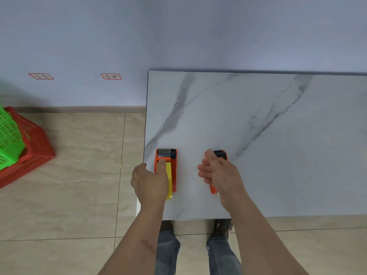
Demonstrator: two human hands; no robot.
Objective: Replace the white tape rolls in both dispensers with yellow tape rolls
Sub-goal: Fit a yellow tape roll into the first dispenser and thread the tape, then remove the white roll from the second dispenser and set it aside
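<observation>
Two orange tape dispensers stand on the marble table (258, 135) near its front left corner. The left dispenser (173, 171) holds a yellow tape roll (169, 181). My left hand (149, 181) lies over its left side, fingers loosely spread, the forefinger touching its top; I cannot tell if it grips. The right dispenser (219, 154) is mostly covered by my right hand (217, 173), whose fingers are apart; its roll is hidden. No white roll is in view.
A red basket (29, 147) with a green basket (9, 135) inside stands on the tiled floor at far left. The table's left edge runs just beside the left dispenser. My feet show under the front edge.
</observation>
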